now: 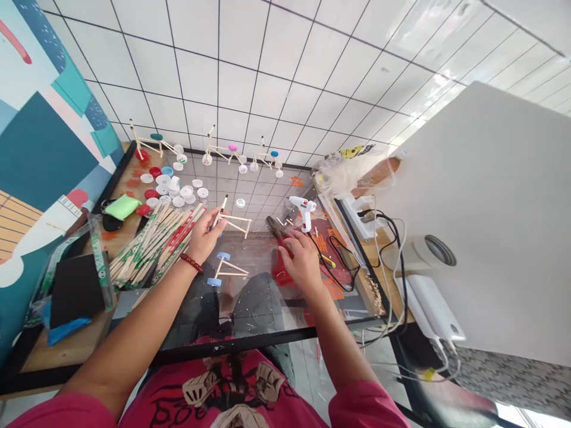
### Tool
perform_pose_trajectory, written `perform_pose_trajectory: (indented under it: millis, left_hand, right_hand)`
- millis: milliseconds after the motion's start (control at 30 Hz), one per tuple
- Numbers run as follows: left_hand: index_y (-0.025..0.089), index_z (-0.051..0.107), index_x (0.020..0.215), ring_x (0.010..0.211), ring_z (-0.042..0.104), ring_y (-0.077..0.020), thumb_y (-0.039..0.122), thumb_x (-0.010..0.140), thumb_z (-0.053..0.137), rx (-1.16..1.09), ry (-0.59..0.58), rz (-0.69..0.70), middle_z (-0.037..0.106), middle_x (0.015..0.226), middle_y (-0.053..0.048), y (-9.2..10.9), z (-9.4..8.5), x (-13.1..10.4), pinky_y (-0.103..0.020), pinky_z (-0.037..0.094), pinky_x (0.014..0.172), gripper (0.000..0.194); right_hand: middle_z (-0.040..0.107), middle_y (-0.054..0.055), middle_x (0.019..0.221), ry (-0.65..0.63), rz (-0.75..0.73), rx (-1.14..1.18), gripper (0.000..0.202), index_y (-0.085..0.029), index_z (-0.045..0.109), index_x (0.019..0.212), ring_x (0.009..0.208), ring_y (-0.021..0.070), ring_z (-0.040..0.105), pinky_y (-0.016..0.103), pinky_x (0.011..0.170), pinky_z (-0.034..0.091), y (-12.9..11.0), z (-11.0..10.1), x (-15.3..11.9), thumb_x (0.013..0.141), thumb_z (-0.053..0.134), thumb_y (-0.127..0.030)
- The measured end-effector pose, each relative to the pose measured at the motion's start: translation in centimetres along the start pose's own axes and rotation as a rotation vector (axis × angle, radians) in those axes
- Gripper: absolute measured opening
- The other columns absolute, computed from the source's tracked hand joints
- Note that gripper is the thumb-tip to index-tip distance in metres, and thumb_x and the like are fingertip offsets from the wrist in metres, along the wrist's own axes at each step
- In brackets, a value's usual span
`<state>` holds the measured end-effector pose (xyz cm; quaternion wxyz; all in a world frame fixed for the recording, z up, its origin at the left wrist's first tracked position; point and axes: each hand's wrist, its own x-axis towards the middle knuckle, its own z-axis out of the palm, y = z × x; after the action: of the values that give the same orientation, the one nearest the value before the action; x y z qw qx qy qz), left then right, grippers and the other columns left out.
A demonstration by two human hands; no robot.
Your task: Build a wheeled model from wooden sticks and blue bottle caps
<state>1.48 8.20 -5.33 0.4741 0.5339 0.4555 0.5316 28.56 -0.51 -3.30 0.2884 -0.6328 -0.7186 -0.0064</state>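
My left hand has its fingers closed on a small frame of wooden sticks, which has a black-tipped upright at its left end. To the right, my right hand is at the red handles of dark pliers; its fingers are bent, and whether they grip the handles is hard to tell. Below the held frame, a stick piece with two blue caps lies on the glass tabletop. A white cap rests beyond the held frame. The white glue gun stands just beyond my right hand.
Wooden sticks and bottle caps cover the left side. Several stick models with wheels stand along the tiled wall. Black cables, a power strip and a plastic bag are at the right.
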Motion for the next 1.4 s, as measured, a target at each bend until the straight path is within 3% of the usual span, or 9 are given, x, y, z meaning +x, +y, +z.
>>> perform_pose_trajectory:
  millis: [133,300,467,667,833,1033,1267,1400]
  left_hand:
    - [0.021,0.067,0.121,0.107,0.069,-0.0234,0.055,0.080,0.072,-0.073,0.026,-0.030,0.073,0.120,-0.010,-0.3,-0.1,0.3,-0.040,0.054,0.098,0.053]
    - [0.022,0.067,0.122,0.105,0.069,-0.0226,0.055,0.078,0.074,-0.114,0.046,-0.057,0.073,0.116,-0.009,-0.5,-0.2,0.4,-0.040,0.054,0.098,0.055]
    - [0.021,0.069,0.114,0.107,0.069,-0.0242,0.054,0.078,0.074,-0.069,0.041,-0.002,0.074,0.113,-0.010,0.4,0.0,0.1,-0.041,0.055,0.097,0.049]
    - [0.020,0.068,0.114,0.112,0.067,-0.0255,0.056,0.081,0.070,-0.009,0.029,0.026,0.073,0.117,-0.012,1.3,0.2,-0.2,-0.042,0.054,0.099,0.049]
    - [0.022,0.067,0.118,0.092,0.069,-0.0199,0.058,0.083,0.066,0.015,0.045,0.021,0.073,0.109,-0.008,1.0,0.1,-0.3,-0.034,0.058,0.082,0.050]
    - [0.022,0.066,0.114,0.084,0.069,-0.0172,0.058,0.082,0.067,-0.045,0.090,-0.006,0.073,0.106,-0.007,1.2,0.1,-0.3,-0.031,0.058,0.074,0.048]
    - [0.022,0.065,0.114,0.080,0.069,-0.0156,0.061,0.081,0.068,-0.109,0.097,-0.027,0.073,0.103,-0.007,1.2,0.2,-0.3,-0.030,0.059,0.072,0.051]
    - [0.021,0.066,0.110,0.081,0.070,-0.0157,0.061,0.080,0.069,-0.126,0.096,-0.018,0.073,0.103,-0.008,1.4,0.2,-0.4,-0.031,0.060,0.074,0.050]
  right_hand:
    - [0.071,0.012,0.114,0.080,0.051,0.355,0.013,-0.022,0.071,0.096,0.105,0.0239,0.068,0.039,0.095,0.055,-2.8,1.3,2.0,0.090,0.061,-0.028]
    - [0.075,0.007,0.092,0.042,0.285,0.702,0.023,-0.020,0.071,0.101,0.078,0.0182,0.069,0.032,0.076,0.057,-4.3,4.2,4.0,0.089,0.061,-0.036]
    - [0.076,0.007,0.095,0.071,0.367,0.798,0.028,-0.018,0.071,0.103,0.084,0.0189,0.070,0.032,0.082,0.056,-3.8,6.1,3.0,0.087,0.064,-0.040]
    - [0.077,0.008,0.098,0.085,0.269,0.692,0.025,-0.019,0.072,0.101,0.089,0.0192,0.070,0.033,0.084,0.055,-3.8,5.9,2.2,0.091,0.060,-0.038]
    - [0.075,0.008,0.098,0.134,0.099,0.505,0.021,-0.021,0.072,0.099,0.088,0.0196,0.070,0.034,0.083,0.056,-3.4,4.0,2.8,0.093,0.057,-0.034]
    - [0.075,0.007,0.095,0.163,0.107,0.393,0.017,-0.021,0.071,0.096,0.087,0.0208,0.070,0.033,0.078,0.056,-2.1,2.1,2.6,0.093,0.058,-0.032]
    - [0.073,0.011,0.103,-0.034,0.074,-0.140,0.016,-0.021,0.072,0.084,0.096,0.0271,0.068,0.039,0.082,0.053,1.0,-0.4,0.0,0.090,0.062,-0.032]
    - [0.071,0.012,0.110,-0.144,0.065,-0.248,0.016,-0.021,0.072,0.084,0.090,0.0252,0.067,0.036,0.074,0.052,2.1,-0.6,-1.0,0.087,0.063,-0.034]
